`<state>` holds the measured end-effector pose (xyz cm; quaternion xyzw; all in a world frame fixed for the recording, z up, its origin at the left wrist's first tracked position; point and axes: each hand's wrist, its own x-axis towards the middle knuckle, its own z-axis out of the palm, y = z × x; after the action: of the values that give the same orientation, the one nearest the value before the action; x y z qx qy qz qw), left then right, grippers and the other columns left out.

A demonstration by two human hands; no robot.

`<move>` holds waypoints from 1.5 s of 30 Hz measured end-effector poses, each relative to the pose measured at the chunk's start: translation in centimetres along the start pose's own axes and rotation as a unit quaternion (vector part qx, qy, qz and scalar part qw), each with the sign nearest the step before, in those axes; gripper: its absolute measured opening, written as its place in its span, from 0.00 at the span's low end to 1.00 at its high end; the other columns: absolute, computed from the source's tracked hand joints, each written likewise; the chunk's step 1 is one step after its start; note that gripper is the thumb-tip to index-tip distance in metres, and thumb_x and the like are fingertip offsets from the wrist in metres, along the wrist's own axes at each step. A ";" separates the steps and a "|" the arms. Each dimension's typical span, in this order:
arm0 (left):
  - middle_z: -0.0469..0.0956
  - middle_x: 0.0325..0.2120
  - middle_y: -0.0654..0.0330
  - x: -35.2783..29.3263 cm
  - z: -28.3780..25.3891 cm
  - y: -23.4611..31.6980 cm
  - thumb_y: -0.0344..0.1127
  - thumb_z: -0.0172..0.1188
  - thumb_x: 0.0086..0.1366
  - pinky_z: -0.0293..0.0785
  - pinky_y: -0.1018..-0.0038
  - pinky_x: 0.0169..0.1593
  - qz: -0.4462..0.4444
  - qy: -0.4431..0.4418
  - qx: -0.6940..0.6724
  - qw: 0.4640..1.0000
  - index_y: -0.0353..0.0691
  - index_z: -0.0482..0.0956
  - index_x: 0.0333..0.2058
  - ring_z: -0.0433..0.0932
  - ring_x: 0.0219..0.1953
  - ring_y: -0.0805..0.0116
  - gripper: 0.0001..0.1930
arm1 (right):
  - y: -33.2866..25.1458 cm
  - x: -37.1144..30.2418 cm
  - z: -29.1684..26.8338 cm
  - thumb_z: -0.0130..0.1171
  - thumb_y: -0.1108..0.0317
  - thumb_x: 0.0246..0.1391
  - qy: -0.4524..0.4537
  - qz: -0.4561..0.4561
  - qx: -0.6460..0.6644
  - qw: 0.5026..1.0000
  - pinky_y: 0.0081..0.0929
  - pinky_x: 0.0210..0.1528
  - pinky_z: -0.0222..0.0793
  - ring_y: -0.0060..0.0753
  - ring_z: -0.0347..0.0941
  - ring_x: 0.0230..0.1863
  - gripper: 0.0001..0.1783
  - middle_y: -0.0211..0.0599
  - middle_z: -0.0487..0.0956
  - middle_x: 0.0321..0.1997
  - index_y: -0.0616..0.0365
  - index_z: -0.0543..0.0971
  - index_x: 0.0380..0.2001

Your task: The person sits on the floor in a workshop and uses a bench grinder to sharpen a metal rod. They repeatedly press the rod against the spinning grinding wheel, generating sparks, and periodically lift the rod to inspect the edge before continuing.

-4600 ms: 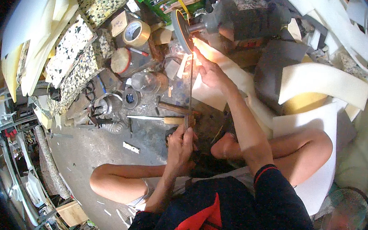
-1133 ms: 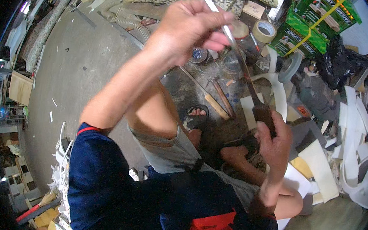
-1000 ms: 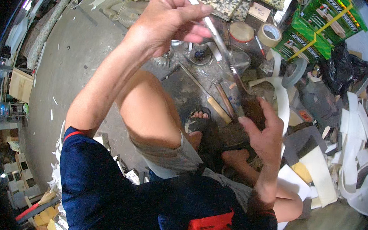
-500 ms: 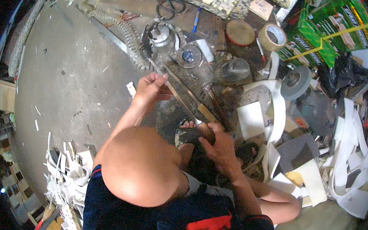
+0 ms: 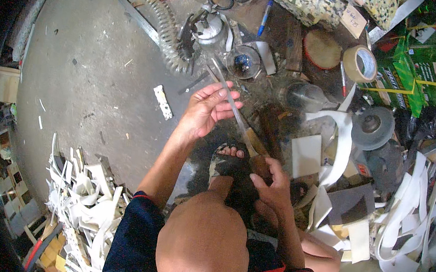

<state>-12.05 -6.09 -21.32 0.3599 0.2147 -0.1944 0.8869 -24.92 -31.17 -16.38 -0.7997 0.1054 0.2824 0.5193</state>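
Right hand (image 5: 276, 189) grips the knife (image 5: 239, 118), left hand (image 5: 203, 113) half-open at the blade, grinding wheel (image 5: 377, 135) well apart; edge finish unclear!

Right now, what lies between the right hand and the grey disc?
In the head view, a white rectangular sheet and then a curved white strip lie between the right hand and the grey disc.
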 end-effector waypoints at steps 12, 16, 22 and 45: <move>0.83 0.43 0.51 1.1 -1.6 -1.0 0.35 0.60 0.68 0.85 0.64 0.41 -0.018 0.010 0.005 1.000 0.38 0.76 0.53 0.85 0.42 0.55 0.16 | -0.1 1.0 -0.3 0.71 0.69 0.47 -0.003 0.010 -0.052 0.999 0.33 0.56 0.70 0.34 0.76 0.52 0.34 0.46 0.79 0.50 0.63 0.69 0.56; 0.83 0.43 0.54 0.9 -2.9 -2.2 0.37 0.61 0.68 0.83 0.65 0.41 -0.044 0.045 0.021 0.998 0.38 0.77 0.50 0.84 0.43 0.58 0.15 | 0.6 1.6 -0.1 0.71 0.65 0.48 0.005 0.016 -0.118 0.993 0.37 0.55 0.71 0.45 0.77 0.53 0.34 0.51 0.79 0.51 0.61 0.69 0.56; 0.81 0.39 0.61 1.0 -7.5 -5.8 0.44 0.63 0.67 0.78 0.70 0.40 -0.072 0.162 0.172 0.969 0.39 0.77 0.48 0.80 0.38 0.69 0.17 | 4.3 6.3 2.0 0.65 0.61 0.53 0.014 0.005 -0.215 0.976 0.46 0.53 0.71 0.61 0.74 0.53 0.30 0.57 0.77 0.53 0.59 0.70 0.57; 0.81 0.31 0.64 -1.9 2.0 -4.5 0.37 0.63 0.68 0.73 0.78 0.35 0.092 0.115 0.210 0.967 0.35 0.79 0.42 0.78 0.33 0.75 0.11 | -15.4 22.0 -5.0 0.63 0.68 0.51 0.295 -0.119 -0.410 0.855 0.48 0.44 0.78 0.59 0.77 0.45 0.20 0.56 0.75 0.43 0.64 0.72 0.46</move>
<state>-15.37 -10.16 -21.50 0.5762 0.2351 -0.1100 0.7750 1.90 -26.16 -15.30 -0.9924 0.0326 -0.0133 0.1182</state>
